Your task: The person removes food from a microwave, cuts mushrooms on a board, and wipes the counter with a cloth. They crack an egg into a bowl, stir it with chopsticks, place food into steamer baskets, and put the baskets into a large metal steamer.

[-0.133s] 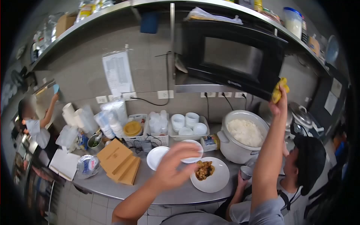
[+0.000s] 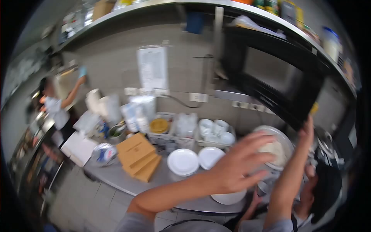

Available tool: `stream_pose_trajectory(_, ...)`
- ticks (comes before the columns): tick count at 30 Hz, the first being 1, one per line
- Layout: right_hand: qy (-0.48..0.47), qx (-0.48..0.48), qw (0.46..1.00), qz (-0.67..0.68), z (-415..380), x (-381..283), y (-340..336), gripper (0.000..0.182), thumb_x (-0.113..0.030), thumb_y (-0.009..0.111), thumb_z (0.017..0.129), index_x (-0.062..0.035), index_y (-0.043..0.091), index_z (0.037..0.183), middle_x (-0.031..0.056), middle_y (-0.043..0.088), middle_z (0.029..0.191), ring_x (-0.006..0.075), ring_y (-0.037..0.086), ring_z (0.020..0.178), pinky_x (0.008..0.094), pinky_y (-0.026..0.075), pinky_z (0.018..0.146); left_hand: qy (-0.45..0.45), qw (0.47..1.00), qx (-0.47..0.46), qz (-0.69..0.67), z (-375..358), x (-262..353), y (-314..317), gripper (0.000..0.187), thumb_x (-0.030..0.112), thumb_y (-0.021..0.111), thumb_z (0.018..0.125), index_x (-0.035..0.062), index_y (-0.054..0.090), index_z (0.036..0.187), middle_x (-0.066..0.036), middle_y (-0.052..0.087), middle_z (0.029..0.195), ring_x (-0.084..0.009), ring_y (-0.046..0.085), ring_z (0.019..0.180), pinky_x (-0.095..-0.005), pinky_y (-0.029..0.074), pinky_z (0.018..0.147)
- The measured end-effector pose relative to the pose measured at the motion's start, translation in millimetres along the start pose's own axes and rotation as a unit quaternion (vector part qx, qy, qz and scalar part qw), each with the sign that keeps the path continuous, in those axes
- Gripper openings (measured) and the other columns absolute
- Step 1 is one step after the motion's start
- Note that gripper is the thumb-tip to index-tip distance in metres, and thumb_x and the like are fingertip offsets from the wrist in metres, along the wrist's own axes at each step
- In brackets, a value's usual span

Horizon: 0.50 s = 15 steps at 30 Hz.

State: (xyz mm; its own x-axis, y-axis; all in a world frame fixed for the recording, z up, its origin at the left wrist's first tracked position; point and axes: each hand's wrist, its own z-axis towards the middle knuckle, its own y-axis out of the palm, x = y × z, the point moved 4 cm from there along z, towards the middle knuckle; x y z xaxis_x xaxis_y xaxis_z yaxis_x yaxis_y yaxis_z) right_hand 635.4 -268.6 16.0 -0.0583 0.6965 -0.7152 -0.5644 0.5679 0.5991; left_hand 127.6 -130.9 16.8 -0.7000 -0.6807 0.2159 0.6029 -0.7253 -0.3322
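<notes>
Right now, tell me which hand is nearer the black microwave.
Right. The right hand is at the lower right corner of the black microwave; the left hand is lower and farther left, held out over the counter.

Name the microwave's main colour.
The microwave is black, with a greyer window; the head view shows it best.

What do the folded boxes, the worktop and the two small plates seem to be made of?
Boxes: matte cardboard, judging by the plain brown faces. Worktop: probably brushed steel, grey with a dull sheen. Plates: smooth white, perhaps plastic or foam.
</notes>
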Motion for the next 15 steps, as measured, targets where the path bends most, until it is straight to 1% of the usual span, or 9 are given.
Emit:
stream_pose_trajectory(1, 0.063, -0.058, 0.995, -0.044, 16.2, 1.0, -5.0, 0.035, -0.029, 0.066, 0.099, -0.0078, 0.065, 0.127, 0.0069, 0.073, 0.115, 0.0195, 0.070, 0.103, 0.0384, 0.059, 0.090, 0.027, 0.999, 0.014, 0.020, 10.5, 0.0, 3.5, 0.049, 0.011, 0.073, 0.088, 0.0088, 0.061, 0.135, -0.023, 0.038, 0.159, -0.0480, 0.033, 0.149, -0.0550, 0.032, 0.120)
stream_pose_trajectory(2, -0.018, -0.243, 0.969, -0.040, -16.7, 15.7, 28.1, 0.041, -0.030, 0.065, 0.099, -0.0040, 0.062, 0.130, 0.0095, 0.071, 0.121, 0.0197, 0.069, 0.109, 0.0364, 0.058, 0.091, 0.053, 0.997, -0.015, 0.059, 20.3, 1.7, -1.9, 0.055, 0.013, 0.072, 0.089, 0.0105, 0.056, 0.142, -0.024, 0.030, 0.163, -0.0502, 0.026, 0.151, -0.0583, 0.028, 0.120)
stream_pose_trajectory(3, -0.031, -0.289, 0.950, -0.117, -36.3, 23.8, 48.9, 0.041, -0.030, 0.065, 0.099, -0.0038, 0.062, 0.130, 0.0089, 0.071, 0.119, 0.0192, 0.068, 0.106, 0.0358, 0.057, 0.089, 0.072, 0.993, -0.032, 0.087, 25.7, 4.6, 0.2, 0.061, 0.016, 0.071, 0.090, 0.0122, 0.050, 0.148, -0.025, 0.022, 0.167, -0.0524, 0.019, 0.153, -0.0616, 0.025, 0.121)
stream_pose_trajectory(5, -0.006, -0.263, 0.928, -0.266, -33.4, 27.9, 75.9, 0.042, -0.030, 0.067, 0.098, -0.0035, 0.061, 0.130, 0.0077, 0.069, 0.116, 0.0181, 0.067, 0.101, 0.0345, 0.056, 0.085, 0.080, 0.984, -0.015, 0.158, 31.2, 7.5, 3.1, 0.069, 0.019, 0.068, 0.092, 0.0171, 0.040, 0.155, -0.026, 0.012, 0.169, -0.0563, 0.011, 0.153, -0.0674, 0.022, 0.120)
stream_pose_trajectory(6, -0.005, -0.253, 0.915, -0.313, -23.8, 26.2, 89.3, 0.042, -0.029, 0.067, 0.097, -0.0034, 0.061, 0.130, 0.0070, 0.069, 0.114, 0.0176, 0.066, 0.099, 0.0339, 0.056, 0.084, 0.078, 0.981, 0.003, 0.176, 32.9, 6.0, 4.0, 0.080, 0.018, 0.072, 0.089, 0.0202, 0.034, 0.159, -0.027, 0.009, 0.169, -0.0590, 0.009, 0.152, -0.0703, 0.023, 0.118)
stream_pose_trajectory(9, -0.024, -0.242, 0.888, -0.391, 10.0, 25.3, 128.6, 0.044, -0.029, 0.069, 0.096, -0.0029, 0.061, 0.130, 0.0052, 0.067, 0.109, 0.0161, 0.065, 0.091, 0.0320, 0.055, 0.078, 0.058, 0.975, 0.053, 0.207, 30.5, -1.4, -4.9, 0.088, 0.016, 0.076, 0.085, 0.0205, 0.032, 0.160, -0.028, 0.008, 0.169, -0.0596, 0.009, 0.152, -0.0700, 0.024, 0.118)
stream_pose_trajectory(13, -0.052, -0.209, 0.869, -0.446, 34.6, 20.8, 181.5, 0.046, -0.027, 0.073, 0.093, -0.0036, 0.059, 0.130, 0.0014, 0.062, 0.097, 0.0120, 0.057, 0.079, 0.0315, 0.052, 0.073, 0.045, 0.960, 0.106, 0.257, 21.1, -9.7, -26.5, 0.087, 0.013, 0.078, 0.082, 0.0181, 0.036, 0.158, -0.029, 0.008, 0.168, -0.0634, 0.015, 0.148, -0.0670, 0.029, 0.117)
stream_pose_trajectory(14, -0.080, -0.226, 0.839, -0.488, 51.2, 23.1, 184.7, 0.048, -0.027, 0.075, 0.091, -0.0027, 0.059, 0.130, 0.0023, 0.063, 0.097, 0.0128, 0.058, 0.080, 0.0319, 0.051, 0.074, 0.028, 0.946, 0.105, 0.304, 19.1, -9.1, -33.7, 0.079, 0.014, 0.078, 0.083, 0.0169, 0.045, 0.155, -0.031, 0.010, 0.167, -0.0562, 0.019, 0.152, -0.0602, 0.026, 0.122)
stream_pose_trajectory(15, -0.106, -0.238, 0.807, -0.529, 66.0, 26.8, 187.7, 0.051, -0.027, 0.077, 0.089, -0.0018, 0.059, 0.129, 0.0032, 0.064, 0.098, 0.0135, 0.058, 0.081, 0.0323, 0.051, 0.075, 0.022, 0.943, 0.108, 0.313, 16.8, -13.6, -37.8, 0.076, 0.011, 0.076, 0.085, 0.0154, 0.046, 0.155, -0.032, 0.010, 0.167, -0.0552, 0.019, 0.152, -0.0597, 0.026, 0.122)
